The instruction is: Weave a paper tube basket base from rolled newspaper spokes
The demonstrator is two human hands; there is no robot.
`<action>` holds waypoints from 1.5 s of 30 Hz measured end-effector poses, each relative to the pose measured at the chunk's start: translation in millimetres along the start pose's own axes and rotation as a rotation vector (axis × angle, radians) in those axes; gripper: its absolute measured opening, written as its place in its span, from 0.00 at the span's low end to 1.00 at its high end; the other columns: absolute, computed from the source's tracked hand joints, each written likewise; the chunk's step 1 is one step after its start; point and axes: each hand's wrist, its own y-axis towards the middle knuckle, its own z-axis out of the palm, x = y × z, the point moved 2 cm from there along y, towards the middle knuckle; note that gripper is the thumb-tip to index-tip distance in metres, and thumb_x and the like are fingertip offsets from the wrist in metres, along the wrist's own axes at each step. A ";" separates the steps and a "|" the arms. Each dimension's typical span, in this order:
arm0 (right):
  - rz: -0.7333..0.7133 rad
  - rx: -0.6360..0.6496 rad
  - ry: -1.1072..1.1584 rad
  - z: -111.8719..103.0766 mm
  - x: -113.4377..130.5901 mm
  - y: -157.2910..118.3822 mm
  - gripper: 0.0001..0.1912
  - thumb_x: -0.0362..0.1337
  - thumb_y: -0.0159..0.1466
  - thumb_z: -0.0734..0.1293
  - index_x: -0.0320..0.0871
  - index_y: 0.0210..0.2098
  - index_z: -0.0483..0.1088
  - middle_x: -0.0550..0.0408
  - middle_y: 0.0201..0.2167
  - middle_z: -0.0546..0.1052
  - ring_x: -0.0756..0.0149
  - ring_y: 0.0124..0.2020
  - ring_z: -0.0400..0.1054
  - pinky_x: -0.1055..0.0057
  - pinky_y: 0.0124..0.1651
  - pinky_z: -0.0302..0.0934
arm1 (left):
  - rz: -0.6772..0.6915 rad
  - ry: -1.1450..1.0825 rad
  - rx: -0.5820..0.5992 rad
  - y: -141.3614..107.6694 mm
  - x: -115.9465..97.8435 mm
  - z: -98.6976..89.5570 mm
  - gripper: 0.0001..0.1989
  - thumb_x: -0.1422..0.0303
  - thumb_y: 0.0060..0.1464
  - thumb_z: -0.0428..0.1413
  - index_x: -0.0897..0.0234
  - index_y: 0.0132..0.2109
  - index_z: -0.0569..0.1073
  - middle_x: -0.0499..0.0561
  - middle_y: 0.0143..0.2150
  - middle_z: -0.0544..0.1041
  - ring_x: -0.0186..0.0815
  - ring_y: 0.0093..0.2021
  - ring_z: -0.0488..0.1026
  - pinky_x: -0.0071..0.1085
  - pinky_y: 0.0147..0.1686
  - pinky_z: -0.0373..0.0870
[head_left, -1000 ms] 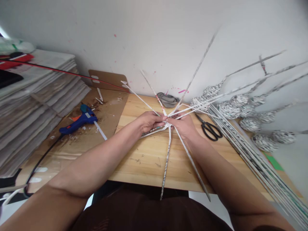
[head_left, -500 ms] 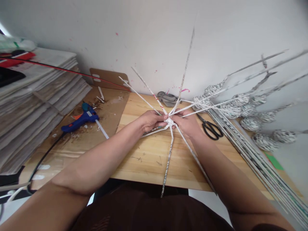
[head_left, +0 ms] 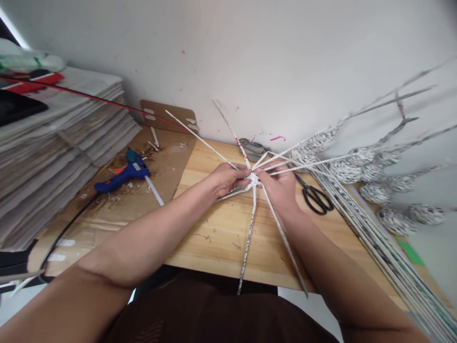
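**Pinching the hub (head_left: pixel 253 180) of the paper sticks (head_left: pixel 247 238) from both sides**

You seem to be setting the sticks around their crossing point, so a firm, even pinch should serve you best. Let your left hand (head_left: pixel 227 178) act as the clamp and your right hand (head_left: pixel 280 183) do the finer guiding. Press close to the hub rather than out along a stick, since rolled paper probably creases under a careless push. Mind the stick folded at about one o'clock; a sharp tug there could loosen the bend.

The hub sits above the table (head_left: pixel 207 238), between your two thumbs. Your left thumb and fingers are drawn narrow, gripping its nine o'clock edge. Your right thumb presses at three o'clock, with the fingers curled among the sticks beyond; their exact hold is hidden, so you cannot tell which stick each one touches. Sticks reach out toward five, six, eight, ten and eleven o'clock, and more run past your right hand toward two. The scissors (head_left: pixel 306 187) lie between three and four o'clock, near that hand, and the glue gun (head_left: pixel 121 178) is well apart at nine.
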 end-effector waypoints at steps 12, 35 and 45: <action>-0.135 0.037 -0.257 1.6 4.5 -3.8 0.08 0.41 0.58 0.68 0.44 0.34 0.76 0.51 0.32 0.81 0.60 0.33 0.75 0.65 0.37 0.67 | 0.025 0.037 0.006 4.7 1.1 -6.4 0.07 0.85 0.46 0.62 0.73 0.26 0.75 0.53 0.26 0.77 0.29 0.25 0.76 0.25 0.33 0.76; -0.208 0.115 -0.418 3.4 2.2 -8.7 0.05 0.38 0.59 0.66 0.48 0.37 0.70 0.55 0.33 0.80 0.59 0.36 0.76 0.65 0.38 0.68 | 0.015 0.012 -0.076 3.4 -0.9 -7.9 0.11 0.84 0.49 0.60 0.69 0.26 0.67 0.50 0.26 0.75 0.30 0.26 0.76 0.24 0.27 0.76; -0.141 0.067 -0.608 -0.3 -1.3 -4.3 0.09 0.45 0.59 0.68 0.46 0.33 0.73 0.56 0.23 0.77 0.63 0.23 0.70 0.67 0.30 0.60 | 0.126 0.103 -0.106 4.0 4.1 -7.0 0.14 0.83 0.46 0.63 0.67 0.26 0.64 0.43 0.24 0.70 0.27 0.24 0.72 0.24 0.26 0.75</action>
